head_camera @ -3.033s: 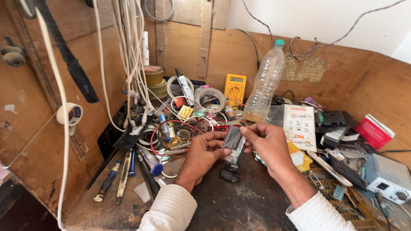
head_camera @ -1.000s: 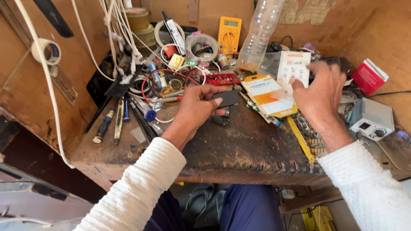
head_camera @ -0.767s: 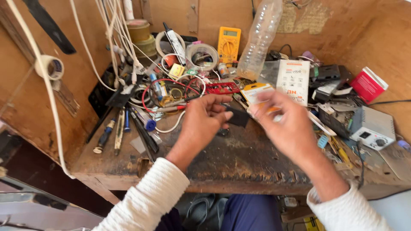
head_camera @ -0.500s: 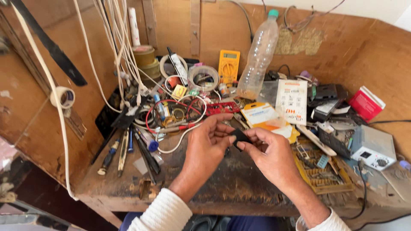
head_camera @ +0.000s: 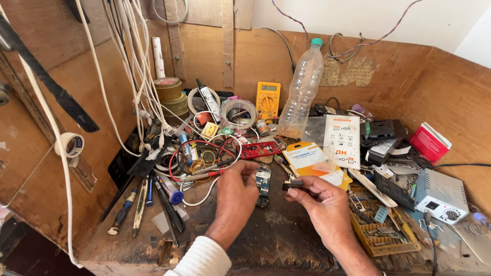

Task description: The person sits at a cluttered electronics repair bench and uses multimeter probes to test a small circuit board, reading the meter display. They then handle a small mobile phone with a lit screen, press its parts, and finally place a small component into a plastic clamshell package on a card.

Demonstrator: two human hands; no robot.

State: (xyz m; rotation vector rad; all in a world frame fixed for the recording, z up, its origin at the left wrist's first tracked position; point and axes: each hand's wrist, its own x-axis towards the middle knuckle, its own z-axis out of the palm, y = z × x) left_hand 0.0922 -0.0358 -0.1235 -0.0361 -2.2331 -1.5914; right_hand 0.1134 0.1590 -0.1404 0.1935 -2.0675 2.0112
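Worn, dark-stained wood forms the table [head_camera: 276,240], boxed in by plywood walls and crowded with repair clutter.

Nearest the camera, the left hand [head_camera: 236,191] comes in from a white knitted sleeve, its fingers curled around the edge of a small stripped phone circuit board with a blue-green face [head_camera: 263,180], which it holds just above the table. Right beside it, the right hand [head_camera: 317,197] pinches a small black rectangular part [head_camera: 293,185] between thumb and fingertips; the part sits just right of the board, not touching it as far as can be seen.

Left of the left hand lie blue-handled screwdrivers and dark tweezers [head_camera: 148,197], fanned out on the wood. Right of the right hand sits a yellow plastic tray of small parts [head_camera: 381,232], and beyond that a grey metal box with a round dial [head_camera: 441,196].

Just past the right hand's fingers lies an orange and white flat packet [head_camera: 313,161], with a white printed card [head_camera: 341,140] behind it. Ahead of the left hand, a red flat tool case [head_camera: 260,150] rests among loops of red and white wire [head_camera: 204,153].

Farther back stand a yellow multimeter [head_camera: 268,100], a roll of clear tape [head_camera: 238,113] and an empty clear plastic bottle with a green cap [head_camera: 302,94]. Far to the right sits a red box [head_camera: 429,143]. White cables [head_camera: 130,66] hang down the wall well left of the hands.
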